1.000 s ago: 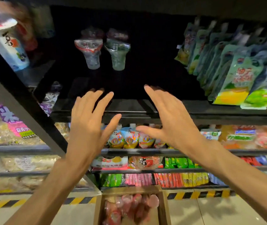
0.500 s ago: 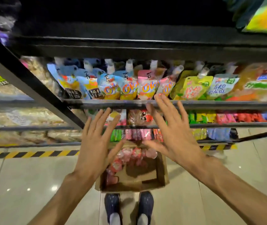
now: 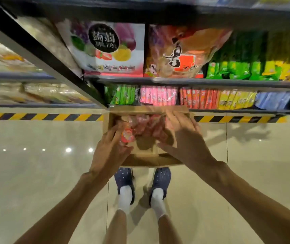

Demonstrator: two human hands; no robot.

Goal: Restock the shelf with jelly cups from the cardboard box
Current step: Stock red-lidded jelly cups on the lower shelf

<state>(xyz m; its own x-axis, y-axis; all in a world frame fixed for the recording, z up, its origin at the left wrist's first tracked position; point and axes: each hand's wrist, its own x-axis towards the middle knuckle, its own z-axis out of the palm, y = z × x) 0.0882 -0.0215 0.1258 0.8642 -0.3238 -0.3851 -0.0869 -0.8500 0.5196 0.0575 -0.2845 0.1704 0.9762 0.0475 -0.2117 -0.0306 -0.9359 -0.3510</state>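
Note:
An open cardboard box (image 3: 147, 160) stands on the floor by the shelf base, just ahead of my feet. Several pink and red jelly cups (image 3: 137, 126) lie in its far half; one shows an orange-red lid (image 3: 127, 136). My left hand (image 3: 110, 152) hovers over the box's left side with fingers spread, its fingertips close to the orange-lidded cup. My right hand (image 3: 184, 138) is over the box's right side, fingers straight and spread, holding nothing. The view is motion-blurred, so contact with the cups cannot be judged.
Low shelves (image 3: 193, 81) ahead carry large snack bags (image 3: 112, 48) and rows of green, pink and yellow packets (image 3: 158, 95). A black shelf upright (image 3: 52, 60) slants across the left. Yellow-black hazard tape (image 3: 45, 117) runs along the floor. Glossy tiles lie on both sides.
My view has tilted down from the upper shelf to the floor. Both open hands have dropped from the shelf level down to the box.

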